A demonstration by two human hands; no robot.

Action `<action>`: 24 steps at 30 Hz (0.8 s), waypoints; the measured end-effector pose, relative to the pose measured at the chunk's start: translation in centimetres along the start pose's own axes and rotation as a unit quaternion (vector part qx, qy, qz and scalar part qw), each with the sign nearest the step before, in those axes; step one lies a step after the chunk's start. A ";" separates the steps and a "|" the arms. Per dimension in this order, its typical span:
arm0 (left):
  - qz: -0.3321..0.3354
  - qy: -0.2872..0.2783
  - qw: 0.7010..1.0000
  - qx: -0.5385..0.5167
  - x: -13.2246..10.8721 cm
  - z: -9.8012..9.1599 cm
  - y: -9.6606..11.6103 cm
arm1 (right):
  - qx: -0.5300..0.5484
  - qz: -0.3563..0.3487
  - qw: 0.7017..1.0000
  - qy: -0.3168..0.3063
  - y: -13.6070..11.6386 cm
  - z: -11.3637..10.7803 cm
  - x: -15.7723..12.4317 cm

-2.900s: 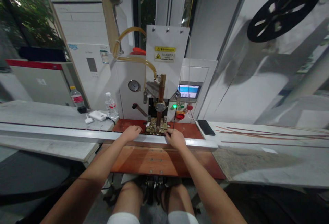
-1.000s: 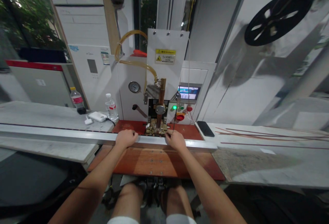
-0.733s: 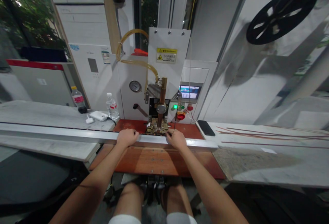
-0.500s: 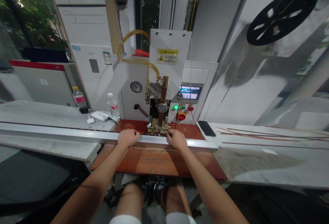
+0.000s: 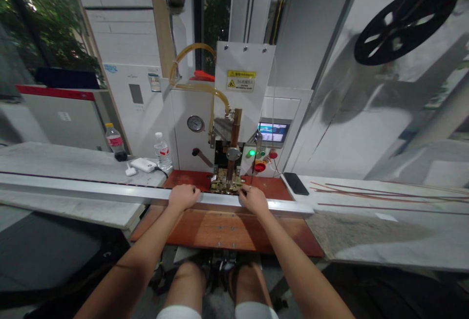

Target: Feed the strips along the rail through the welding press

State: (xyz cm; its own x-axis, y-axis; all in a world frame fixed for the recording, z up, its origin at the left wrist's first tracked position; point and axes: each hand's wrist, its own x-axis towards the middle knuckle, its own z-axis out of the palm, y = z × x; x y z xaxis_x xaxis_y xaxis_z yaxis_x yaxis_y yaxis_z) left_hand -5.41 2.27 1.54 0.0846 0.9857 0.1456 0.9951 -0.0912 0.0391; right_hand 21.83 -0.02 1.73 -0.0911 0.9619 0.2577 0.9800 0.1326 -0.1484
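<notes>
My left hand (image 5: pixel 183 197) rests on the long aluminium rail (image 5: pixel 110 188), its fingers curled closed at the rail's far edge. To the right, my right hand (image 5: pixel 254 199) is pinched closed over the same edge. Whatever the fingers of either hand hold is too small or hidden to make out. Between and just beyond the hands sits a brass-coloured fixture (image 5: pixel 224 182) under the copper-coloured vertical bar (image 5: pixel 234 133) of a white machine (image 5: pixel 244 60). A thin dark line runs along the rail's back edge on the left.
A reddish-brown board (image 5: pixel 220 228) lies under the rail. Left are a water bottle (image 5: pixel 162 152), a cola bottle (image 5: pixel 116 143) and a white power bank (image 5: pixel 144 164). Right are a black phone (image 5: pixel 296 183), thin brown strips (image 5: pixel 366 189), a red knob (image 5: pixel 260 166) and a lit screen (image 5: pixel 273 132).
The whole view has shifted very slightly to the right. Both hands keep the same places on the rail, and the machine looks the same.
</notes>
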 end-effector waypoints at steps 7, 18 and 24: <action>0.009 0.015 1.000 0.004 -0.6 0.1 -0.1 | -0.022 0.014 1.000 -0.015 -0.3 -0.2 -0.5; 0.017 0.051 0.999 -0.008 -1.4 0.0 0.0 | -0.042 0.020 0.999 -0.021 -0.8 -0.7 -1.3; 0.015 0.057 0.998 -0.021 -1.9 -0.3 0.2 | -0.043 0.021 0.999 -0.018 -1.0 -0.8 -1.7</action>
State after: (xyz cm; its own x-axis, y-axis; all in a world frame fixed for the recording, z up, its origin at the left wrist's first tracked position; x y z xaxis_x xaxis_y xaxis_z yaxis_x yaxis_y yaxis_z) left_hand -5.41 0.37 1.55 0.1047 0.9605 0.2579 0.9890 -0.1277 0.0741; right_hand 21.19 -1.95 2.25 -0.0548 0.9745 0.2175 0.9946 0.0726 -0.0746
